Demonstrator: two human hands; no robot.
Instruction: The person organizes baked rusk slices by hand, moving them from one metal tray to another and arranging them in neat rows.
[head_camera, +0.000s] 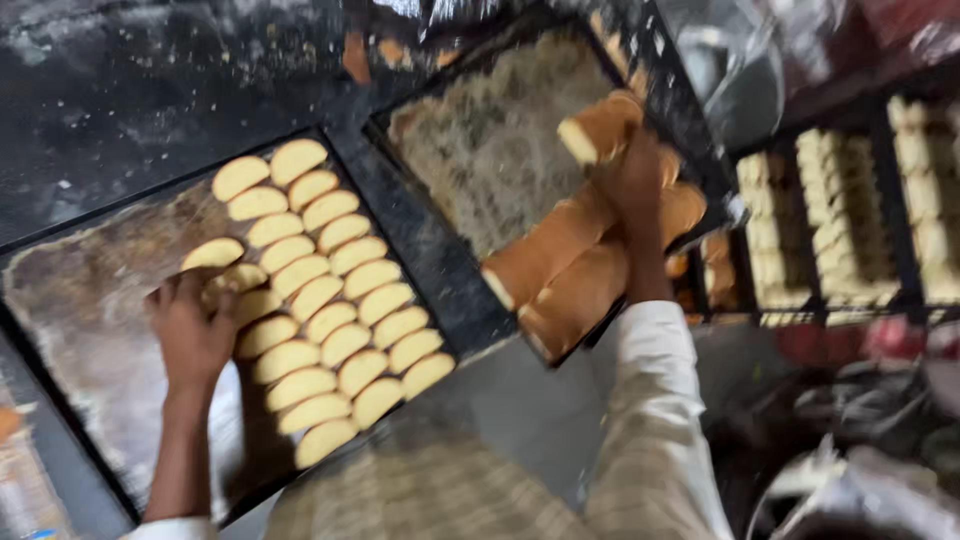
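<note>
I had my left hand (192, 335) flat on rusk slices (318, 300) in the tray (60, 300), right hand (640, 195) clutching long loaves (560, 270), mid-laying, needing steady placement next.

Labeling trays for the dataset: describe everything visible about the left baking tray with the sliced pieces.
The left baking tray is a dark, shallow rectangular metal pan lying flat and askew on a dark, flour-dusted surface. Its floor looks crumb-coated and worn. The right half holds pale yellow oval slices in three overlapping rows; the left half is bare. The left hand rests on slices at the rows' left edge. A second tray sits to its upper right.
</note>
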